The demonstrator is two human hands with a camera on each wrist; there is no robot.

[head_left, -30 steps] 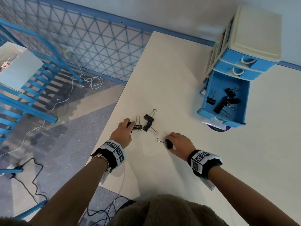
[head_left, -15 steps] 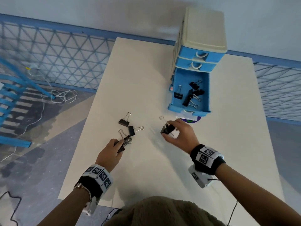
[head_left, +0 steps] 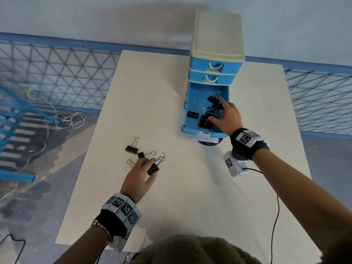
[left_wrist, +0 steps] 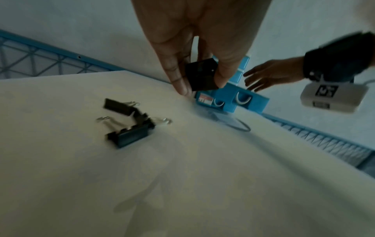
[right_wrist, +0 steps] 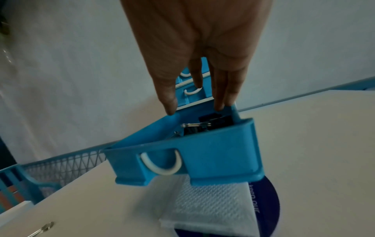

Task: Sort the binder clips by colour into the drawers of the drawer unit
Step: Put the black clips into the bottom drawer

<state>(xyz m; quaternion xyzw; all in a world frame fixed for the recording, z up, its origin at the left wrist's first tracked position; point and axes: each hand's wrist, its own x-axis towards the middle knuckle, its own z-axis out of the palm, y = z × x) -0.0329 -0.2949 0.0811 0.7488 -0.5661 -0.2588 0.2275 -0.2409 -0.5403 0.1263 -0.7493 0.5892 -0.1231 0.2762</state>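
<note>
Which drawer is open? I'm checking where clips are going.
The bottom drawer is pulled out, black clips inside; the two drawers above are shut.

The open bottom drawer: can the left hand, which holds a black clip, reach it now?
Probably yes. The left hand holds its black clip above bare table, but the right hand is over the drawer.

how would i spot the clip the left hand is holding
Start at the blue drawer unit, then look down-left to the black clips on the table. It is the one pinched in the left hand, lifted off the table, unlike the others.
</note>
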